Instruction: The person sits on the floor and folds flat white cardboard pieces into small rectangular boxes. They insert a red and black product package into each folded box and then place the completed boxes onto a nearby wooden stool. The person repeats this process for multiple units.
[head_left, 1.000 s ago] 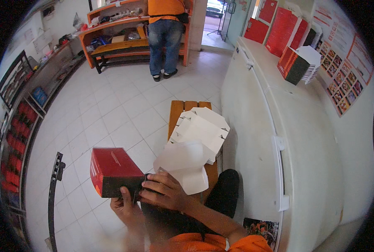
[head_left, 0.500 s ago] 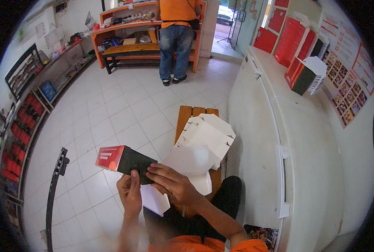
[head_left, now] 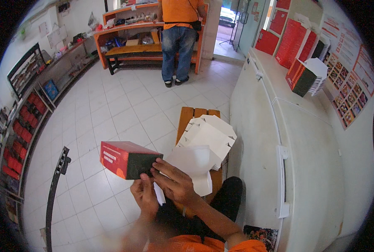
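Observation:
A small carton (head_left: 130,159), red on its sides with a black end panel, is held up over my lap. My left hand (head_left: 145,197) grips its lower black edge with thumb and fingers. On the near right edge of that black panel press the fingers of my right hand (head_left: 174,182). A white flap (head_left: 159,194) hangs below the carton between the two hands. Just right of it, a stack of flat white carton blanks (head_left: 208,140) lies on a wooden slatted bench (head_left: 186,119); the nearest blank (head_left: 191,164) is curled up and partly behind my right hand.
A long white chest freezer (head_left: 279,138) runs along the right, with red and black folded cartons (head_left: 300,77) on top. A black curved bar (head_left: 54,193) stands at left. Shelves (head_left: 23,122) line the left wall. A person in orange (head_left: 178,42) stands at the far counter.
The carton has turned in my hands, bringing a long red side and the black end into view. My left hand has shifted right, and less of the white flap shows.

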The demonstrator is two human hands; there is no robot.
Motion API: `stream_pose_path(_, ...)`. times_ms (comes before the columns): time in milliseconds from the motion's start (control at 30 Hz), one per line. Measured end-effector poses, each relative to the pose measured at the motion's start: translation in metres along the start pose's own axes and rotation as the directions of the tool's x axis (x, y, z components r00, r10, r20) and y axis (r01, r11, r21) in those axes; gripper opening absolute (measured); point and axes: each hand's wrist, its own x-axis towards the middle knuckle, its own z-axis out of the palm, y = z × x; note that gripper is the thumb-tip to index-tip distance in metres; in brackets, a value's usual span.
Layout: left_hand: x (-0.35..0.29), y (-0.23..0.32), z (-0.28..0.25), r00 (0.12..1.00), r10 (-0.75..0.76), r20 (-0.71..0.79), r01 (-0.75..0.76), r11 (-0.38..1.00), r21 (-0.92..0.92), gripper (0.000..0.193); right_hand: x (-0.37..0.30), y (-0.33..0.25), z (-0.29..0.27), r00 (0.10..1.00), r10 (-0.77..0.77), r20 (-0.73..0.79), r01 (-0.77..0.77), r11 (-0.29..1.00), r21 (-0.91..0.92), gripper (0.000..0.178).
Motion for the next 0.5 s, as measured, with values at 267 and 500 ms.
stream_pose_path(267, 0.002, 0.013, -0.024, 0.968, -0.146, 0.203, 0.14, 0.989, 0.047, 0.034, 0.024, 0.0, -0.012, 0.996, 0.089, 0.011, -0.09, 0.984, 0.152, 0.032)
stream_pose_path(500, 0.059, 0.009, -0.131, 0.918, -0.113, 0.38, 0.214, 0.949, -0.232, 0.065, 0.028, 0.02, -0.061, 0.866, 0.274, 0.419, -0.47, 0.732, 0.494, 0.039)
